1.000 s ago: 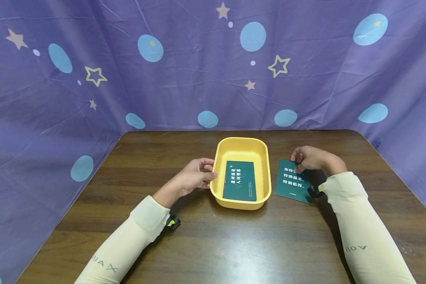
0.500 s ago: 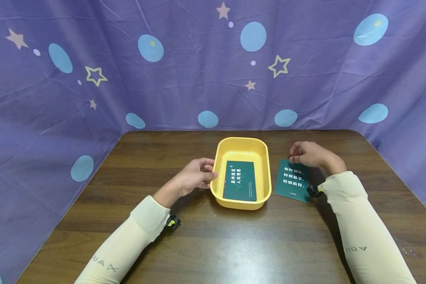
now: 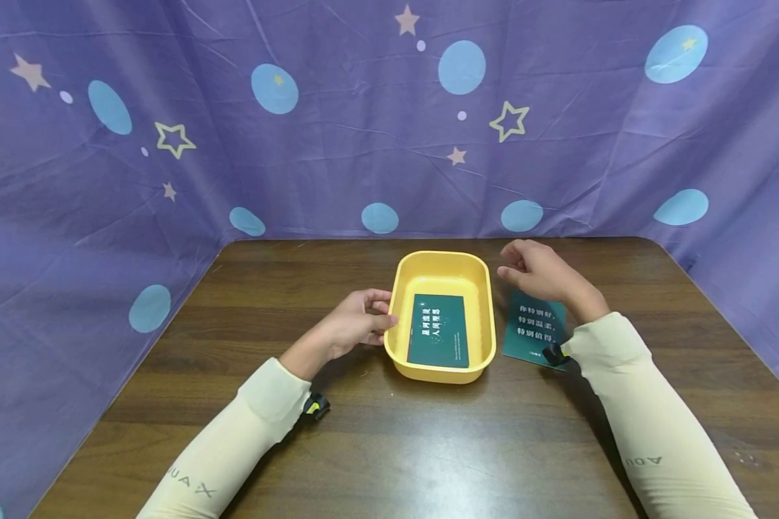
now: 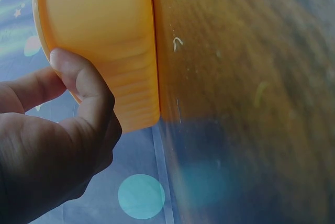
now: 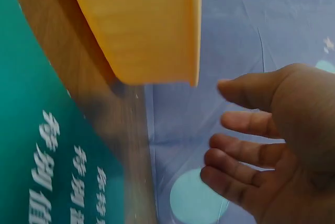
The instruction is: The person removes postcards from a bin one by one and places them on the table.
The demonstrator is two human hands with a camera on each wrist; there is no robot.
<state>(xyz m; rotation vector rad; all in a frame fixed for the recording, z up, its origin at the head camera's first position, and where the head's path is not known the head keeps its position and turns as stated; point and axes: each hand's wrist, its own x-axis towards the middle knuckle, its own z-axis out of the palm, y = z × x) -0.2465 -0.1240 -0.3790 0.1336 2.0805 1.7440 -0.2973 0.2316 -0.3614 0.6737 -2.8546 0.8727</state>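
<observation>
A yellow plastic tray (image 3: 480,317) stands on the table with a green card (image 3: 438,339) lying flat inside it. My left hand (image 3: 357,324) pinches the tray's left rim, thumb over the edge and fingers outside. In the left wrist view the thumb sits on the rim of the yellow tray (image 4: 104,20). A second green card (image 3: 535,328), printed with white characters, lies on the table to the right of the tray. My right hand (image 3: 539,270) is raised over that card's far edge, near the tray's right side. Nothing is between its loosely bent fingers (image 5: 246,122).
The dark wooden table (image 3: 422,447) reaches back to a purple curtain (image 3: 337,144) with stars and blue ovals. Dark wrist straps, one at the left wrist (image 3: 317,407), hang below the pale sleeves (image 3: 656,411).
My right hand has let go of the green card on the table, risen, and moved left and away toward the tray. The left hand and tray have stayed put.
</observation>
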